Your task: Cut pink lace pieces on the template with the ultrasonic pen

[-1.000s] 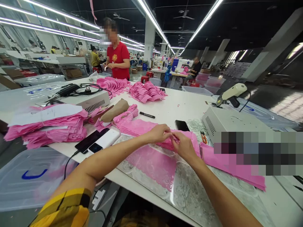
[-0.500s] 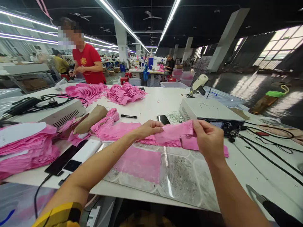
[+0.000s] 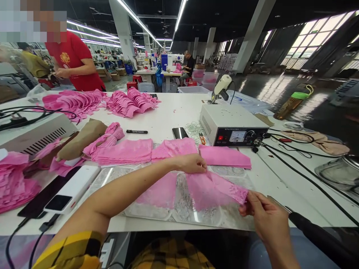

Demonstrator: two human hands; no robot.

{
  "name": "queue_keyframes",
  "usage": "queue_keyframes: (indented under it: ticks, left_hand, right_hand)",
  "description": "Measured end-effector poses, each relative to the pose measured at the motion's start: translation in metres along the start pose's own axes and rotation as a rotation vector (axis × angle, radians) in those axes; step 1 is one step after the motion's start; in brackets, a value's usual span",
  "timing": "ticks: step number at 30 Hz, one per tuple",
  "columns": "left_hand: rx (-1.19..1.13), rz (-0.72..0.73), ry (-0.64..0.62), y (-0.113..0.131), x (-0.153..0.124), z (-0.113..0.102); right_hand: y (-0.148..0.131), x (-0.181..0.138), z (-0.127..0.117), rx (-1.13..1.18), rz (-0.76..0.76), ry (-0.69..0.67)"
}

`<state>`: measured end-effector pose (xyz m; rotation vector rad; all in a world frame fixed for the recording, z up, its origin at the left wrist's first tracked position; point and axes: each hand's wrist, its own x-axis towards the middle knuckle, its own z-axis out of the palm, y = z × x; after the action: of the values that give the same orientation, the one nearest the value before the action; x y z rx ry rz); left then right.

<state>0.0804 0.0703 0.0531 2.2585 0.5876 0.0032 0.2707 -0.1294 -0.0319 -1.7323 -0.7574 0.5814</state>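
My left hand [image 3: 192, 163] pinches the upper edge of a thin pink fabric piece [image 3: 203, 190] over the grey patterned mat [image 3: 183, 205]. At the piece's right corner, the fingers of my right hand [image 3: 266, 213] are closed on the fabric and hold it stretched. Left of it, a second pink piece [image 3: 158, 192] lies flat on the mat. Behind my hands stand a left stack [image 3: 123, 151], a middle stack [image 3: 174, 146] and a right stack [image 3: 224, 156] of pink fabric. A tool with a black handle [image 3: 311, 224] lies beside my right hand, its tip partly hidden.
A control box [image 3: 235, 132] with a dial and cables stands at the right, near orange-handled snips [image 3: 202, 138] and a phone [image 3: 180, 133]. A white power bank [image 3: 71, 190] lies at the left. Across the table, a person in red [image 3: 74, 59] stands behind pink bundles [image 3: 130, 101].
Both hands have brought the fabric piece from above the stacks down to the mat, my right hand coming nearer to me. The view has swung right.
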Motion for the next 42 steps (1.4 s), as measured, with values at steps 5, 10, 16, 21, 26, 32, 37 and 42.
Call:
queue_keyframes:
  ticks: [5,10,16,21,26,32,37,42]
  left_hand:
    - [0.311,-0.009,0.182,0.008,-0.003,0.031]
    - [0.464,0.126,0.100,0.013,-0.041,0.069]
    - [0.662,0.344,0.150,-0.019,-0.072,0.087]
    - [0.624,0.351,0.130,-0.030,-0.077,0.081]
    - [0.609,0.329,0.100,-0.030,-0.077,0.080]
    - [0.589,0.318,0.036,-0.031,-0.079,0.074]
    - [0.559,0.335,0.035,-0.027,-0.077,0.068]
    - [0.547,0.324,0.014,-0.031,-0.072,0.070]
  right_hand:
    - [0.009,0.006,-0.007,-0.397,-0.178,0.034]
    - [0.001,-0.001,0.002,-0.449,-0.587,-0.118]
    - [0.009,0.017,-0.002,-0.516,-0.546,-0.077]
    - [0.001,0.011,-0.010,-0.488,-0.499,-0.099]
    - [-0.006,-0.007,0.006,-0.500,-0.658,-0.311]
    - [0.015,0.021,-0.014,-0.462,-0.379,-0.038]
    - [0.001,0.016,-0.010,-0.414,-0.497,0.038]
    - [0.002,0.004,0.006,-0.499,-0.859,-0.203]
